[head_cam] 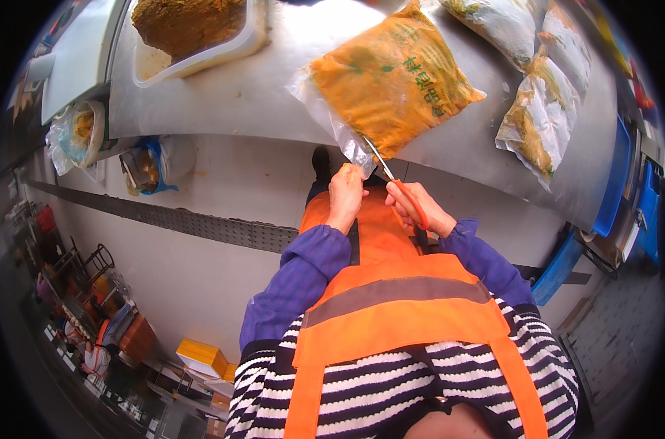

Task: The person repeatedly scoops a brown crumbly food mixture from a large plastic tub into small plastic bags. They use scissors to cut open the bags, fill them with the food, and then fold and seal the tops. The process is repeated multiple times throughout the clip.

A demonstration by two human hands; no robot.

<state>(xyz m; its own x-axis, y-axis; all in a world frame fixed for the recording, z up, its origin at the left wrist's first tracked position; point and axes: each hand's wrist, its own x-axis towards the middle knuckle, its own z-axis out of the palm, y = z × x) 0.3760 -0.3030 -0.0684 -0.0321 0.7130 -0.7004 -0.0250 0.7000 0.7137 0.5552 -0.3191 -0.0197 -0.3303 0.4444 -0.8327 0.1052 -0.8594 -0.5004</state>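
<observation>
A plastic bag [387, 82] filled with orange-brown food paste lies on the stainless steel table [223, 104], bearing green writing. Its clear, unfilled edge hangs past the table's front. My left hand [348, 192] pinches a corner of that clear edge. In my right hand [417, 206] is a pair of scissors [406, 195] with orange handles. The blades point up and away from me and lie against the bag's near corner, beside the clear strip. How far the blades are apart is hard to tell.
Several partly frosted bags [541, 115] lie at the right of the table. A plastic tub [201, 68] holds a brown block at back left. Below stand a lined bucket [85, 131] and a bin [170, 159]. Blue crates [612, 181] line the right; a floor drain grate [201, 222] crosses behind.
</observation>
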